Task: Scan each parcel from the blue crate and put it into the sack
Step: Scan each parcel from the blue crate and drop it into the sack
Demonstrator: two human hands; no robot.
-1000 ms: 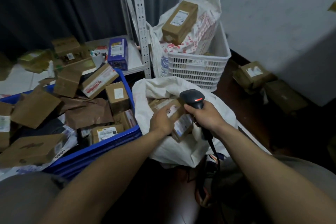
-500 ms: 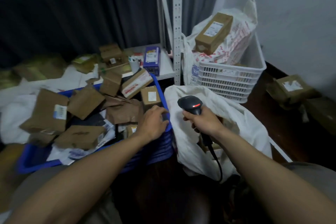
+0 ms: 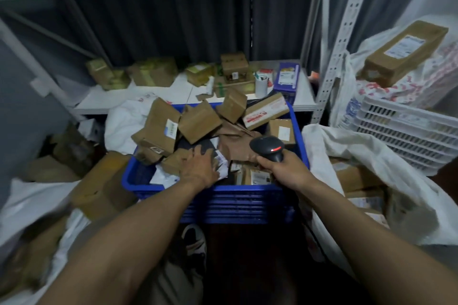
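Parcels (image 3: 199,121), brown cardboard boxes and a few flat mailers: heaped in the blue crate (image 3: 223,189), straight ahead of the person, piled above the rim at the far end. Quantity remaining: many, a dozen or more in sight, so most of the work is judged still to do. Sack (image 3: 386,156), white woven: open-mouthed, just beside the crate on the right, its edge touching the crate's corner; several labelled boxes (image 3: 354,177) already lie inside, taken as the part done. Left hand (image 3: 198,168): palm down in the near half of the crate, resting on a small brown box and a white mailer; fingers reach forward over the pile, tips blurred, so whether they have closed on a parcel cannot be told. Right hand (image 3: 285,168): fingers wrapped round the grip of a black scanner (image 3: 269,148), red light showing, held over the crate's right side. Step in hand, as judged: picking the next parcel for scanning. Surroundings: white basket (image 3: 409,131) behind the sack, with a long box (image 3: 406,52) on top of its load; shelf (image 3: 173,91) behind the crate carrying more boxes, a purple box (image 3: 286,79) and a cup (image 3: 261,85).
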